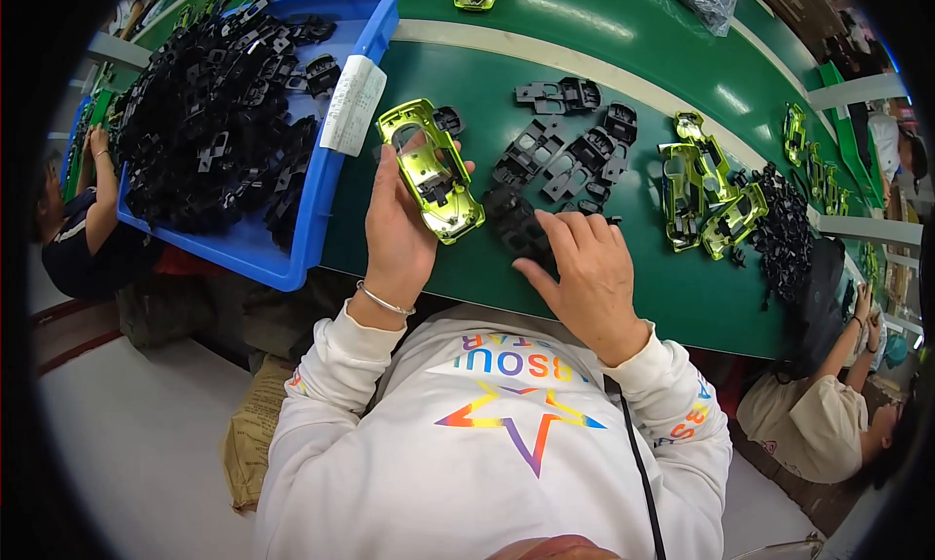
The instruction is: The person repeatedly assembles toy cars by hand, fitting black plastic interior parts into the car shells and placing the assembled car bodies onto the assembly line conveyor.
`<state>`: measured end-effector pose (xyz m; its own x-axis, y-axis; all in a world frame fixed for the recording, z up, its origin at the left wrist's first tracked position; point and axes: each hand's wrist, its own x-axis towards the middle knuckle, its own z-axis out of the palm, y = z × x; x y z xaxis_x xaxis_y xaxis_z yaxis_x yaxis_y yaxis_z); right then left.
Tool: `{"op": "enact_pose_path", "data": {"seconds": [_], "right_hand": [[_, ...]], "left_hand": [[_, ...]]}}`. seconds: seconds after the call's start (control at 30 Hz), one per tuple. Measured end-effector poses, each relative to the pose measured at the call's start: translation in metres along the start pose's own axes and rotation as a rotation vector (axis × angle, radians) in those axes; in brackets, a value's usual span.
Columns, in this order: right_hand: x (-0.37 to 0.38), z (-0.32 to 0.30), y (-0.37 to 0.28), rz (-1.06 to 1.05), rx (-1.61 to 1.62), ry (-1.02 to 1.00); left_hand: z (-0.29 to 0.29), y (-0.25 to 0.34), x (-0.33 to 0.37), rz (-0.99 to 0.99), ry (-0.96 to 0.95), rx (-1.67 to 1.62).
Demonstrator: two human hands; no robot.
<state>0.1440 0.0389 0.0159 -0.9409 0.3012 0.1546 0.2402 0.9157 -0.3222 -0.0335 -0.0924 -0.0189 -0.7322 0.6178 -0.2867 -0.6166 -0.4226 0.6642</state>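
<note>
- Right of the blue plastic bin (314, 205): glossy green car shell (425, 172), gripped in curled left hand (399, 241).
- Farther right of bin: half-curled right hand (592, 276) against blurred, black moulded part (513, 223); hold unclear.

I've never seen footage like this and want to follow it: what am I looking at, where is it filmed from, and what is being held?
There's no machine here, just a person's two bare hands. The single picture comes from a wide fisheye camera on their head, looking down, so edges bend. The left hand holds a yellow-green car shell. The right hand is at a dark part, too blurred to tell whether it is gripped. On the green table lie loose black parts and, to the right, more yellow-green shells. At left, a blue bin holds many black pieces.
</note>
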Motion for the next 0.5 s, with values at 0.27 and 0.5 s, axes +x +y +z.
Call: {"op": "enact_pose_path", "data": {"seconds": [0.27,0.5], "right_hand": [[0.005,0.005,0.006,-0.046,-0.080,0.054],[0.009,-0.003,0.024,-0.197,0.140,0.188]], "left_hand": [[0.001,0.002,0.000,0.017,0.006,-0.014],[0.005,0.007,0.003,0.009,-0.063,-0.100]]}}
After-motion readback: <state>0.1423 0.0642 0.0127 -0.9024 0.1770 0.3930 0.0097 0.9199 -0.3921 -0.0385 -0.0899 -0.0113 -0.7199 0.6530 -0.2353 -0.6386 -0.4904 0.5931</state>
